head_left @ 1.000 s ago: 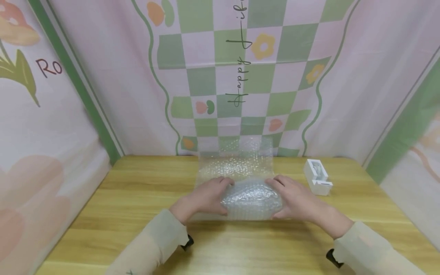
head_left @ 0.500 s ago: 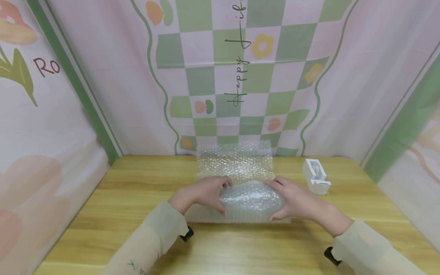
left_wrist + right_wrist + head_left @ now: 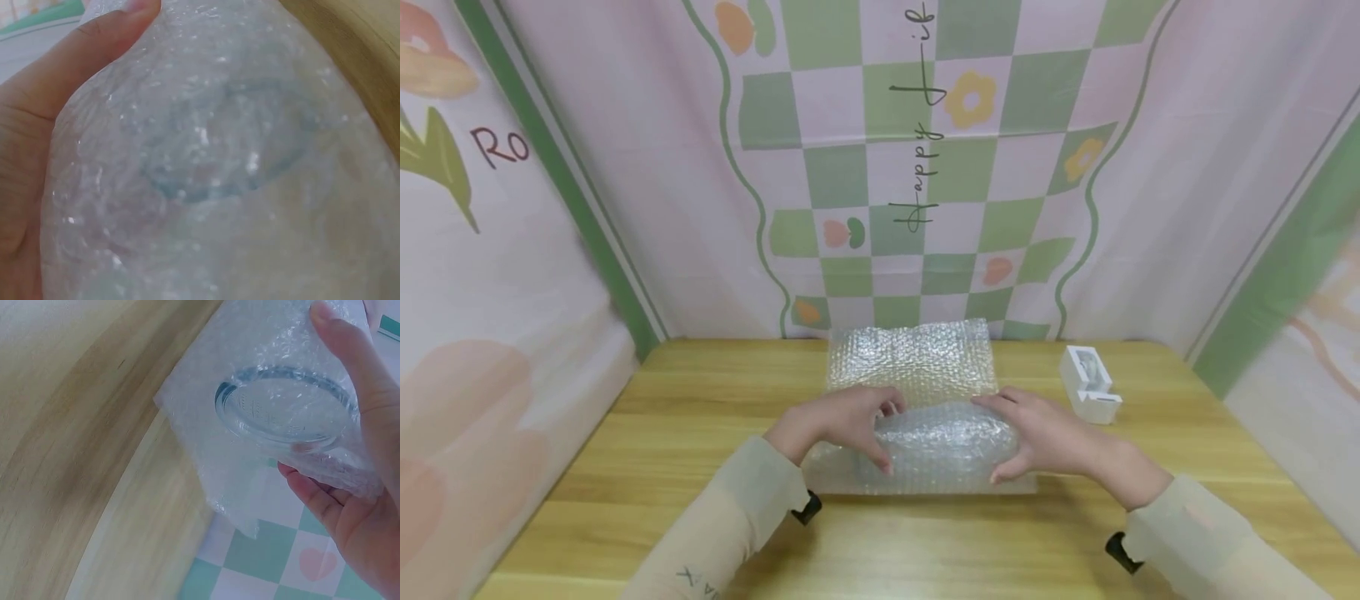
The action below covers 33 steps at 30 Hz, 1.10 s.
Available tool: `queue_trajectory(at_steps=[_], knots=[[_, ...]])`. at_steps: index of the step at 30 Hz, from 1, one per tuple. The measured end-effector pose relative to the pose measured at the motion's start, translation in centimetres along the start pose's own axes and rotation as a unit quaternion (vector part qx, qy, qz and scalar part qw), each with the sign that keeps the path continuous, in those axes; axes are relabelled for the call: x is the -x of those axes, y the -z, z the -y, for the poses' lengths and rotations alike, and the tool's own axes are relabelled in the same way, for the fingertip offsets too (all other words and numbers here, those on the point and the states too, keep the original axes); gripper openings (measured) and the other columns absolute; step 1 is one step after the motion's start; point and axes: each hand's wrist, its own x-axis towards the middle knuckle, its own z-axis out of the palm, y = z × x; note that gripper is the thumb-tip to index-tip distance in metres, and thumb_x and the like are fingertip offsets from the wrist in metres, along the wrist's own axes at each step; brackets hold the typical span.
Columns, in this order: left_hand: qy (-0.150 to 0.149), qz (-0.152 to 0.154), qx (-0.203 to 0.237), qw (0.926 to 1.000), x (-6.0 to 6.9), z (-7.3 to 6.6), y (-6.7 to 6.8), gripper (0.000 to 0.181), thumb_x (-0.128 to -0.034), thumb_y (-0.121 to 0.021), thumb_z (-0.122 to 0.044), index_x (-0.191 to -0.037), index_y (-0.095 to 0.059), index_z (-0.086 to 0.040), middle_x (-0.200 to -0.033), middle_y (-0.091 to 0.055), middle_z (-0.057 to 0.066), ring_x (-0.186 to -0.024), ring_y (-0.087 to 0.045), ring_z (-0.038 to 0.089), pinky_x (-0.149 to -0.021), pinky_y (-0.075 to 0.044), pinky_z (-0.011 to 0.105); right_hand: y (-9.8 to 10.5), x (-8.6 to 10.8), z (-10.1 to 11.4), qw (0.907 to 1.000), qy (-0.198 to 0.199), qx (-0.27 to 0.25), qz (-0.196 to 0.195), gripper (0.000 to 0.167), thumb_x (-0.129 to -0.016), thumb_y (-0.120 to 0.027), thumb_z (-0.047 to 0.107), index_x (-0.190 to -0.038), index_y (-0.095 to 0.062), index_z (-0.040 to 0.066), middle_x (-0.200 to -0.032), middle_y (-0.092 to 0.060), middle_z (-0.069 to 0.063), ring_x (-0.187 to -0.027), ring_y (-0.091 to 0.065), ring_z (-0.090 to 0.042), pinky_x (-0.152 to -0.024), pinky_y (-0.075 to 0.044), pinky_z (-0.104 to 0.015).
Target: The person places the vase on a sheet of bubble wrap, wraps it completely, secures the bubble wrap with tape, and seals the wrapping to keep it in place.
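Observation:
A rolled bundle of clear bubble wrap (image 3: 943, 450) lies across the middle of the table, between both hands. Inside it, the right wrist view shows a clear glass (image 3: 281, 411) with a thick round end and faint raised markings; its full shape is hidden. My left hand (image 3: 842, 421) grips the bundle's left end, thumb on the near side and fingers on the far side. At the other end, my right hand (image 3: 1051, 435) holds it the same way. An unrolled length of wrap (image 3: 917, 358) extends behind the bundle, its far edge tilted up before the curtain.
A white tape dispenser (image 3: 1088, 387) stands at the table's back right. The wooden table (image 3: 700, 400) meets a printed curtain (image 3: 906, 167) at the back, with more fabric on both sides.
The bundle and the wrap's near edge have shifted slightly toward me. The wrap's far edge has come lower against the curtain. Both hands keep their grip on the ends.

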Motion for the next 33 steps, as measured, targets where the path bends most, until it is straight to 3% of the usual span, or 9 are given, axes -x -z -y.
queue_trajectory(at_steps=[16, 24, 29, 33], knots=[[0.038, 0.014, 0.077, 0.9962, -0.3, 1.3, 0.0, 0.078, -0.0747, -0.093, -0.035, -0.142, -0.057, -0.02, -0.14, -0.059, 0.004, -0.13, -0.053, 0.021, -0.107, -0.047, 0.04, 0.1, -0.1, -0.5, 0.9992, 0.004, -0.039, 0.002, 0.102, -0.075, -0.085, 0.053, -0.15, -0.044, -0.003, -0.142, -0.054, -0.029, -0.124, -0.056, -0.048, -0.103, -0.046, -0.062], [0.043, 0.015, 0.078, 0.9959, -0.3, 1.5, -0.1, 0.081, -0.0756, -0.093, -0.036, -0.145, -0.055, -0.021, -0.143, -0.058, 0.005, -0.131, -0.053, 0.022, -0.107, -0.047, 0.04, 0.6, 0.3, -0.9, 0.9972, -0.012, -0.074, 0.003, 0.114, -0.076, -0.082, 0.06, -0.157, -0.031, -0.003, -0.149, -0.047, -0.028, -0.129, -0.052, -0.05, -0.105, -0.043, -0.064], [0.038, 0.014, 0.074, 0.9965, -0.4, 1.6, -0.1, 0.08, -0.0762, -0.092, -0.037, -0.145, -0.055, -0.019, -0.143, -0.057, 0.007, -0.132, -0.053, 0.024, -0.108, -0.046, 0.041, 1.6, 0.6, -0.7, 0.998, -0.012, -0.04, -0.047, 0.113, -0.072, -0.085, 0.06, -0.156, -0.037, 0.0, -0.152, -0.046, -0.026, -0.132, -0.049, -0.049, -0.107, -0.041, -0.065], [0.039, 0.017, 0.074, 0.9964, -0.4, 1.6, 0.2, 0.08, -0.0775, -0.091, -0.037, -0.146, -0.054, -0.019, -0.146, -0.056, 0.009, -0.133, -0.052, 0.026, -0.109, -0.046, 0.044, 1.8, 0.7, 0.0, 0.9905, 0.074, 0.016, -0.115, 0.095, -0.071, -0.09, 0.045, -0.145, -0.052, 0.001, -0.139, -0.058, -0.019, -0.123, -0.057, -0.042, -0.101, -0.048, -0.062]])
